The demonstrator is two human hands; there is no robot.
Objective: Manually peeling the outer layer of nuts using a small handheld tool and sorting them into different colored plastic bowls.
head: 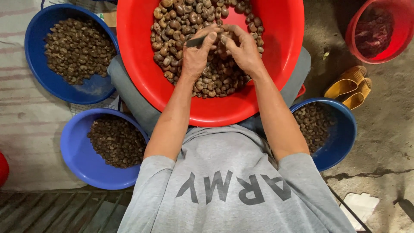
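Observation:
A big red basin (pixel 276 77) rests on my lap, filled with brown, kidney-shaped nuts in their shells (pixel 181 21). Both my hands meet over the heap. My left hand (pixel 195 56) is closed around a small dark blade (pixel 196 42) that sticks out to the left of its thumb. My right hand (pixel 243 49) is curled beside it, fingertips pinching a nut (pixel 221 38) against my left thumb. The nut is mostly hidden by the fingers.
Three blue bowls of dark nut pieces surround me: one at upper left (pixel 36 64), one at lower left (pixel 75 159), one at right (pixel 343 138). A red bucket (pixel 358 49) with dark reddish contents and yellow sandals (pixel 349 86) sit on the concrete floor at right.

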